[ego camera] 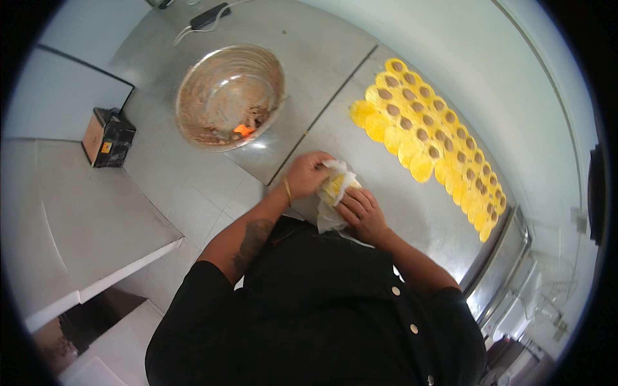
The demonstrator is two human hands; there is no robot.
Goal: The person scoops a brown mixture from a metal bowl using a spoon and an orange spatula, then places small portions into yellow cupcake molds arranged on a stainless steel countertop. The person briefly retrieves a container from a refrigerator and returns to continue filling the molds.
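Observation:
My left hand point(309, 174) grips the upper left edge of a thin white cloth or wrap point(328, 217) close to my body. Yellow material point(334, 189) shows in its folds; I cannot tell exactly what it is. The fingers of my right hand point(361, 210) press on the wrap's right side. Beyond them, yellow round wrappers point(421, 165) overlap in rows on the steel table, many bearing a small brown lump of filling point(433, 152). At the upper left stands a large metal bowl point(227, 103) smeared with brown paste, with an orange scraper or similar piece point(244, 130) inside.
A dark seam crosses the steel table point(333, 29) between the bowl and the wrappers. A black power adapter point(210, 17) with a white cable lies at the far left end. A black box point(116, 137) stands on the left counter point(106, 202). A wall bounds the right side.

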